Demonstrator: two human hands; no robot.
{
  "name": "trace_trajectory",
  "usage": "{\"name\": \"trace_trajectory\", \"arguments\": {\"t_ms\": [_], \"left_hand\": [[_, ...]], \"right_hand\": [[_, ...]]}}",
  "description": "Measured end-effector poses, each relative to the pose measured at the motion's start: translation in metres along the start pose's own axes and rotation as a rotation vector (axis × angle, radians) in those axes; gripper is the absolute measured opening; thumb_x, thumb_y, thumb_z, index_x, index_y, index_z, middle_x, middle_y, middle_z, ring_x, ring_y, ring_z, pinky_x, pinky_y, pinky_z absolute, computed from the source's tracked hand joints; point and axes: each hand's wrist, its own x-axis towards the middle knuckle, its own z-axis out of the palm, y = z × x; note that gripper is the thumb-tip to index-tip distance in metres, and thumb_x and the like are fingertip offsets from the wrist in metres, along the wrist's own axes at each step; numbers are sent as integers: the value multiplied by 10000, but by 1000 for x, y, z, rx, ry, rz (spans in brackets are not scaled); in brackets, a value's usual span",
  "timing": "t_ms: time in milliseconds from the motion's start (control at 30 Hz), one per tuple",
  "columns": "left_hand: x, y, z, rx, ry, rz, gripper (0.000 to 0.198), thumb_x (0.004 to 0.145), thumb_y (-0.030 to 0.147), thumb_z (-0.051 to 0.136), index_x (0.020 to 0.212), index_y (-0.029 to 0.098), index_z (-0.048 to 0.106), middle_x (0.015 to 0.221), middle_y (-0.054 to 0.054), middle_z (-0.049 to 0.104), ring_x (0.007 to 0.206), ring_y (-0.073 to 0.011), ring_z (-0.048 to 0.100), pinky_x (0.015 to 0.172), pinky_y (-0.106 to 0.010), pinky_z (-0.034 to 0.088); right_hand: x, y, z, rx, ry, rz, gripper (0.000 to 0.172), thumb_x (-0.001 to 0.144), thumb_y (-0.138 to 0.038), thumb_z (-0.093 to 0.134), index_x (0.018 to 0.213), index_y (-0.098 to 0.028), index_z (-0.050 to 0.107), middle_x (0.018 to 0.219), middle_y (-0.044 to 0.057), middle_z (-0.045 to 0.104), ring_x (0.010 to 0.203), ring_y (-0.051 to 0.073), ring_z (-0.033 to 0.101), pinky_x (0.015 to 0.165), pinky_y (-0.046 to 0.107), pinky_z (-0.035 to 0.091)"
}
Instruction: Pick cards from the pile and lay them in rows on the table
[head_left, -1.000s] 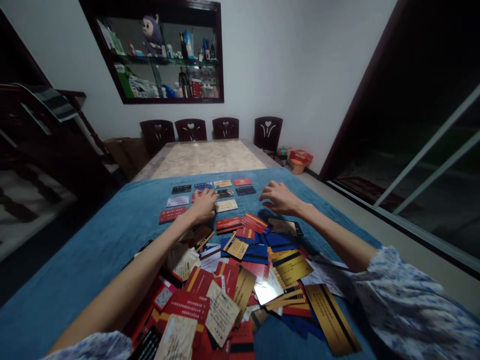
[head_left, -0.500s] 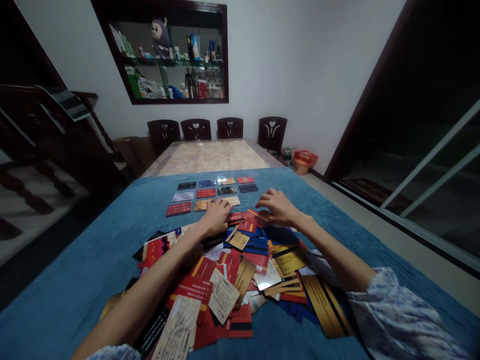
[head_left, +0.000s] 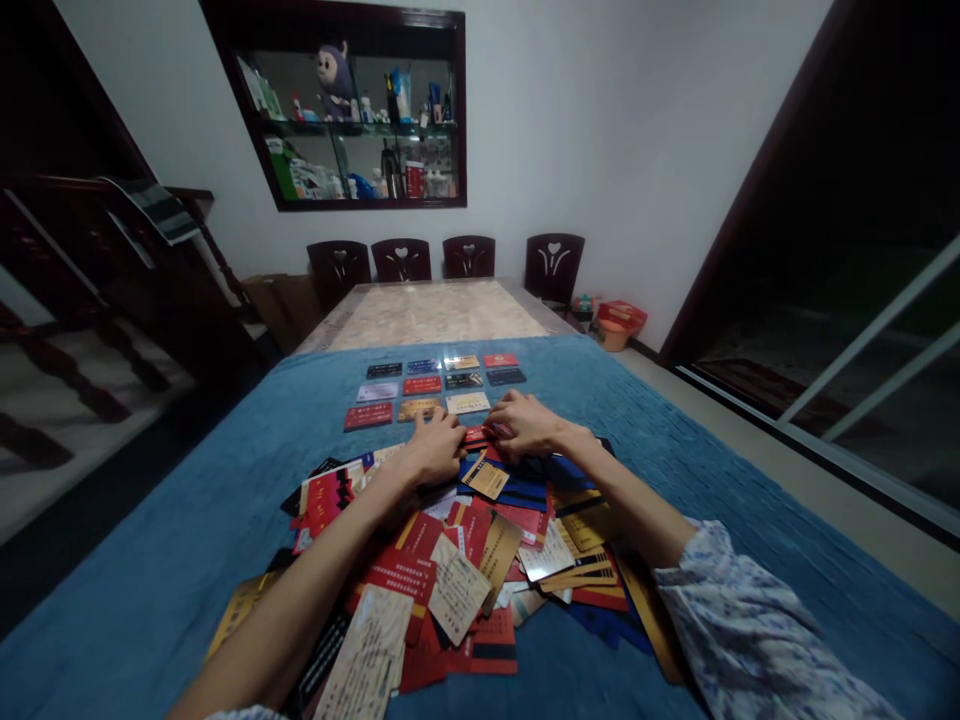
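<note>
Bank-type cards lie in a loose, overlapping pile (head_left: 465, 560) on the blue cloth (head_left: 225, 480). At the pile's far edge my left hand (head_left: 435, 447) rests palm down, its fingers apart, beside a red card (head_left: 477, 435). My right hand (head_left: 521, 425) is closed over the right end of that red card, with curled fingers that partly hide it. A gold card (head_left: 486, 478) sits just below on blue ones. Beyond my hands, cards stand in neat rows, among them a cream card (head_left: 466, 402), a gold card (head_left: 420, 409) and a red card (head_left: 367, 416).
Past the cloth, the bare tabletop (head_left: 442, 310) stretches toward dark chairs (head_left: 403, 260) by the wall. A shelf niche (head_left: 367, 125) holds bottles and a plush toy. A wooden railing (head_left: 67, 270) is at left; a red and orange container (head_left: 619, 325) stands on the floor at right.
My right hand has moved left and down onto the red card, its fingers curling in. My left hand stays near the same spot at the pile's far edge. The view has shifted slightly.
</note>
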Motion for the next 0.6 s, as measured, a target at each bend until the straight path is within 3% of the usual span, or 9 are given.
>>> {"name": "trace_trajectory", "arguments": {"t_ms": [400, 600], "left_hand": [[-1, 0, -8, -38, -1, 6, 228, 888, 228, 502, 924, 188, 724, 1084, -139, 674, 1164, -330, 506, 1020, -574, 332], [1, -5, -9, -75, 12, 13, 271, 908, 234, 489, 944, 195, 755, 1047, -133, 716, 1126, -310, 552, 1015, -544, 338]], "right_hand": [[2, 6, 9, 22, 22, -53, 275, 856, -285, 595, 1083, -239, 744, 1146, 67, 717, 1102, 274, 518, 900, 357, 412], [5, 16, 13, 56, 81, -73, 271, 870, -236, 608, 1091, -253, 764, 1049, 62, 743, 1088, 257, 552, 877, 323, 427]]}}
